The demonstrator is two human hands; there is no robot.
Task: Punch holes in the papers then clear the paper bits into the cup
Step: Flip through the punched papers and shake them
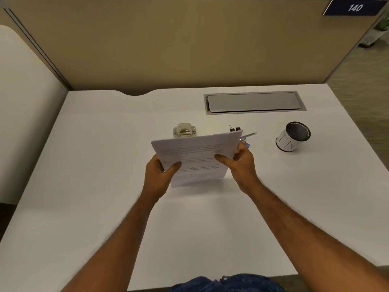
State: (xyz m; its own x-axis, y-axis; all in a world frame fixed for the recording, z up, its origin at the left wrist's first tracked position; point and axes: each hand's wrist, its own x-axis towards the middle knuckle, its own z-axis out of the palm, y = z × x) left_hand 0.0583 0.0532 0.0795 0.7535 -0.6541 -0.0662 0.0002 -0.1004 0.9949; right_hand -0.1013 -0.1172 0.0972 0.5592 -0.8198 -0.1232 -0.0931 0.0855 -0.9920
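Observation:
A stack of printed white papers (195,157) is held tilted above the middle of the white desk (105,165). My left hand (160,175) grips its lower left edge, thumb on top. My right hand (242,165) grips its right side, thumb on the page. Just behind the papers' top edge stands a silver hole punch (184,130), partly hidden by them. A black mesh cup (293,137) wrapped in white paper stands to the right, apart from both hands.
Two small black binder clips (234,129) and a silver pen (249,135) lie behind the papers' right corner. A grey cable hatch (254,102) is set into the desk at the back. A beige partition (189,43) closes the far side.

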